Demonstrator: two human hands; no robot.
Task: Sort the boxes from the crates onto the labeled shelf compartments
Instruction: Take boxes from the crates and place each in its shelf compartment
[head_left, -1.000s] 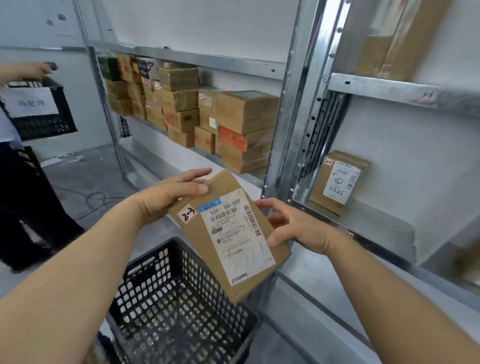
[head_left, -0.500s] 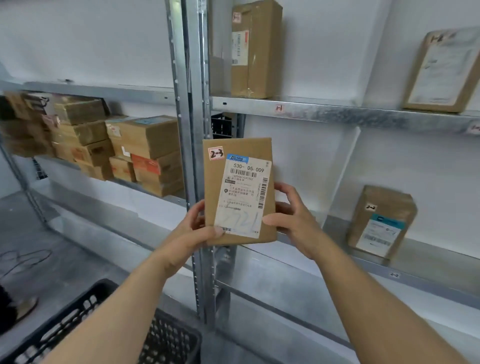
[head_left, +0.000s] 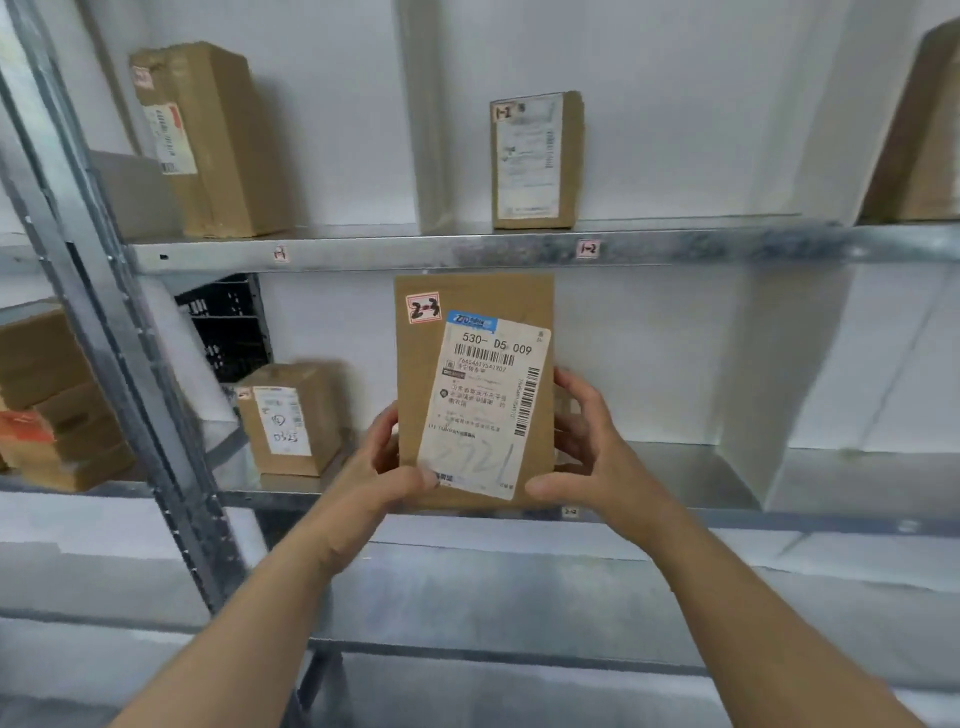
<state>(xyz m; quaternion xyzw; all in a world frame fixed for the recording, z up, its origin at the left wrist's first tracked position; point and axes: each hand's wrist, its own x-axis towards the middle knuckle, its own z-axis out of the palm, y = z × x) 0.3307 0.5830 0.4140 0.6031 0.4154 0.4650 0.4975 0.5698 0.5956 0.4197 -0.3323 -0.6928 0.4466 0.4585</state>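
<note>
Where a dull galvanized steel shelf (head_left: 363, 253) backs onto white wall, a flat brown cardboard box (head_left: 475, 389), white label, tag "2-3", is held upright before the middle tier. Left hand (head_left: 384, 470) grips its lower left edge. Right hand (head_left: 589, 441) grips the right edge, fingers curled behind, thumbs in front.

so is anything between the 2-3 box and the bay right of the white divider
Nothing visible does. The left hand and right hand hold the 2-3 box before the bay left of the white divider; the right bay's front looks open, its label unseen.
</note>
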